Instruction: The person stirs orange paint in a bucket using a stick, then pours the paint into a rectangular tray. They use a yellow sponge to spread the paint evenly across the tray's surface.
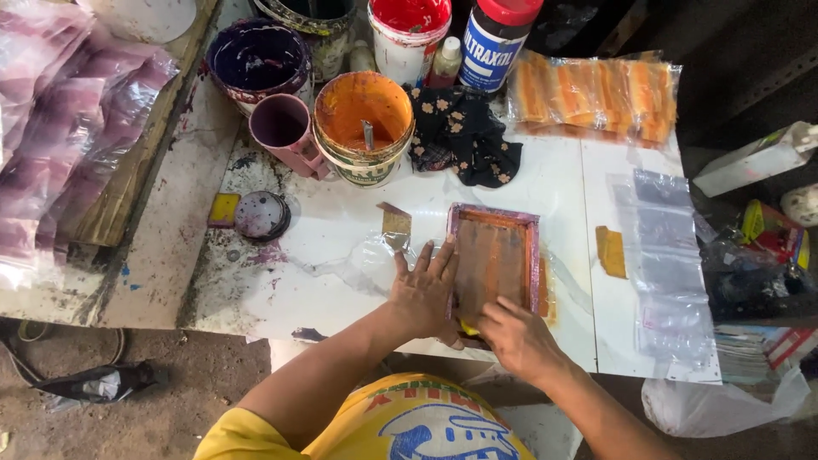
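A small wooden-framed printing screen [494,254], stained orange and purple, lies flat on the white table [341,213]. My left hand [423,292] rests flat on the table with its fingers pressing the frame's left edge. My right hand [517,338] is at the frame's near edge, fingers curled over something yellow that is mostly hidden under it. A clear plastic bag [358,264] lies partly under the frame.
An orange paint bucket [362,123], purple cup [285,128] and purple bucket [256,60] stand at the back. A dark floral cloth [464,136], printed orange bags [596,94], clear bags [669,273], an orange scraper [610,251], a small lid [262,215].
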